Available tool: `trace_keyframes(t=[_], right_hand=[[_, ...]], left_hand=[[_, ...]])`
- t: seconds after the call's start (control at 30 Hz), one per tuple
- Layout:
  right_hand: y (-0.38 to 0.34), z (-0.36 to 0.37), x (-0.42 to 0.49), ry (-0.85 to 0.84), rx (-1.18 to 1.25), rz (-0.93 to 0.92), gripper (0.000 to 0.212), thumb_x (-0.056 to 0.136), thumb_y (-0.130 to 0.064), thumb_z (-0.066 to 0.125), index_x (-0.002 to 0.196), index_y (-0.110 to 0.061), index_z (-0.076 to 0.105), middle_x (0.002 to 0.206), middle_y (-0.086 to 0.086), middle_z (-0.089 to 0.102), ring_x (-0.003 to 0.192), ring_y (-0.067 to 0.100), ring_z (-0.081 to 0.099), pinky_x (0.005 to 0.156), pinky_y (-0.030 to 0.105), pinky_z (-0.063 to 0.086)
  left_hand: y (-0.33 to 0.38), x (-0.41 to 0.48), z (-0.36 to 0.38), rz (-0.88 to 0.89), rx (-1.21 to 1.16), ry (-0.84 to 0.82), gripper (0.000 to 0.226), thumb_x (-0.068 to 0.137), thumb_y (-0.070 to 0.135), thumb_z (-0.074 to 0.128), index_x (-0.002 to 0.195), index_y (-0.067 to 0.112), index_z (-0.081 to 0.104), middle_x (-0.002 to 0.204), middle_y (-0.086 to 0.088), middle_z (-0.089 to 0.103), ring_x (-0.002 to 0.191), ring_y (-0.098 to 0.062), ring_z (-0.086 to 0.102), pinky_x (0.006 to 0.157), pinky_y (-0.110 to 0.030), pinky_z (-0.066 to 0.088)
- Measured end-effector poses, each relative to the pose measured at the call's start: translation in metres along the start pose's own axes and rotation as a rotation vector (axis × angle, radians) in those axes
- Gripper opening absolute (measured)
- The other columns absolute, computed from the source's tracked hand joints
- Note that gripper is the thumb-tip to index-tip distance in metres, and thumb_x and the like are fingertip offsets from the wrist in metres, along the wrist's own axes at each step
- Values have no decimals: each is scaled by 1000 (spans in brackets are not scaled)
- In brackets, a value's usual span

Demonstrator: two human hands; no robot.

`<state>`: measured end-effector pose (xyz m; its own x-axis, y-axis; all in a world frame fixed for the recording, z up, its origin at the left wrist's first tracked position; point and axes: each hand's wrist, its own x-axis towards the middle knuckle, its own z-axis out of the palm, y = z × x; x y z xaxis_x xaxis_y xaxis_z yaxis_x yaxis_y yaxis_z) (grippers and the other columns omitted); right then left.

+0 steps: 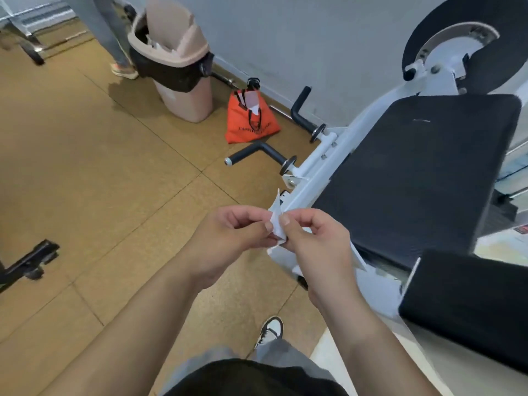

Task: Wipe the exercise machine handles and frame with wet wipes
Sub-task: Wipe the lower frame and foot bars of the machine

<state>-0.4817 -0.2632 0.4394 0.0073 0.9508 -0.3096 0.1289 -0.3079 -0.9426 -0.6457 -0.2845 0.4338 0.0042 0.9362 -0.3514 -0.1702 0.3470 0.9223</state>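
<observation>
Just below the middle of the frame, the left hand (228, 232) and the right hand (314, 238) meet over a small white wet wipe (277, 224). Each pinches it between thumb and forefinger, the other fingers curled in. The sheet looks bunched or folded, one corner poking up; whether it is being opened out or refolded I cannot tell. It is held in the air in front of the lower end of the machine's white frame (328, 164), not visibly pressed against it. Right of centre, the nearer handle (251, 154) and, above it, the farther handle (300, 110) jut out from the frame with black grips, well apart from both hands and touched by nothing. The black seat pad (414, 172) fills the right side. This reads as a preparation step: the wipe is in hand but no wiping contact is being made. The surfaces give no sign of what has been cleaned, so both handles and the frame rails should be counted as left to do. At upper left stands a lidded waste bin (183, 90), with an orange bag (248, 121) just right of it.
</observation>
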Motion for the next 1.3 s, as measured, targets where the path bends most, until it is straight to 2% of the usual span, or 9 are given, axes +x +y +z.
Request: trace_keyframes(t=[0.2, 0.37, 0.47, 0.63, 0.8, 0.93, 1.03, 1.17, 1.3], right_hand=[[-33, 26, 49, -75, 76, 1, 9, 92, -8, 79, 93, -17, 81, 79, -6, 80, 73, 1, 75, 64, 11, 52], [-51, 71, 104, -10, -43, -88, 11, 89, -1, 79, 90, -11, 83, 93, -5, 79, 87, 8, 77, 79, 22, 61], [-60, 114, 139, 82, -140, -119, 20, 90, -2, 77, 84, -21, 82, 89, -9, 78, 85, 8, 76, 75, 25, 61], [-90, 185, 191, 247, -177, -87, 14, 91, -11, 74, 83, -23, 78, 70, -12, 74, 67, 0, 68, 63, 13, 50], [-116, 227, 228, 366, -15, -49, 10, 94, -16, 76, 89, -23, 82, 87, -9, 80, 86, 9, 76, 83, 35, 62], [-128, 231, 260, 409, 6, -40, 9, 94, -20, 77, 92, -26, 83, 84, -9, 80, 79, 4, 73, 72, 21, 55], [-131, 226, 293, 445, 6, -29, 12, 93, -13, 75, 88, -21, 82, 79, -7, 79, 73, 6, 71, 68, 18, 53], [-136, 212, 343, 427, 190, 32, 12, 91, -12, 65, 82, -18, 69, 95, 0, 79, 84, 32, 72, 74, 48, 59], [-148, 202, 389, 303, 321, 52, 21, 94, -11, 55, 78, -22, 63, 88, 0, 72, 82, 24, 66, 72, 43, 52]], left_hand=[[35, 70, -34, 7, -31, -20, 14, 90, 10, 74, 95, -3, 76, 100, -27, 75, 102, -44, 72, 95, -47, 58], [56, 138, -75, -19, 23, -78, 9, 94, 2, 69, 94, -4, 75, 99, -27, 75, 103, -46, 70, 97, -48, 58], [71, 185, -113, -46, 59, -137, 10, 94, -2, 65, 92, -5, 74, 102, -32, 72, 104, -49, 68, 100, -52, 56], [108, 260, -176, -79, 132, -246, 14, 92, -4, 63, 86, -1, 75, 88, -22, 75, 82, -25, 69, 87, -37, 58], [148, 315, -204, -79, 223, -388, 9, 94, 4, 70, 91, 1, 77, 97, -31, 73, 82, -23, 70, 98, -50, 55], [167, 358, -201, -15, 318, -459, 8, 91, 5, 74, 87, 6, 80, 98, -38, 68, 81, -21, 65, 96, -45, 56], [174, 392, -192, 18, 338, -435, 6, 90, 3, 73, 86, 1, 77, 87, -31, 72, 73, -23, 65, 85, -43, 59], [181, 438, -182, 31, 334, -286, 21, 84, 11, 83, 99, 8, 68, 91, -20, 74, 72, -30, 67, 73, -45, 60], [197, 472, -180, 61, 380, -355, 29, 85, 10, 82, 111, 19, 71, 97, -2, 77, 68, -26, 65, 62, -36, 59]])
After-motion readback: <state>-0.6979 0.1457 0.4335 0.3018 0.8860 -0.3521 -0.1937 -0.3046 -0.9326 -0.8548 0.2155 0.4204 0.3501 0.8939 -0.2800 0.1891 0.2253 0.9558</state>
